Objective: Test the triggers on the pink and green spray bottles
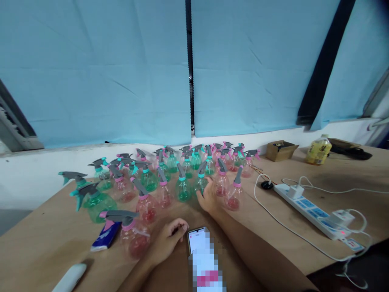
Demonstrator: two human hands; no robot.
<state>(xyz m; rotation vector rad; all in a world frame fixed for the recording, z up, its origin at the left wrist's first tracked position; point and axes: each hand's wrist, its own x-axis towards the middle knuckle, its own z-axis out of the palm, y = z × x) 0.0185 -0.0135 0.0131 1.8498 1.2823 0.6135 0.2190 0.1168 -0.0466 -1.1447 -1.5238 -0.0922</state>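
Several small spray bottles, green [183, 187] and pink [234, 195], with grey trigger heads, stand crowded on a wooden table [45, 243]. My right hand [209, 198] reaches forward among them, its fingers against a green bottle [200, 181] next to a pink one [221, 181]; I cannot see whether it grips. My left hand [167, 239] rests on the table with curled fingers touching the top edge of a phone [203, 255], close to a pink bottle [133, 237].
A white power strip [310, 209] with plugged chargers and cables lies to the right. A small cardboard box [280, 150] and a yellow bottle [318, 150] stand at the back right. A blue packet [105, 236] and a white object [69, 278] lie near left. Blue curtains hang behind.
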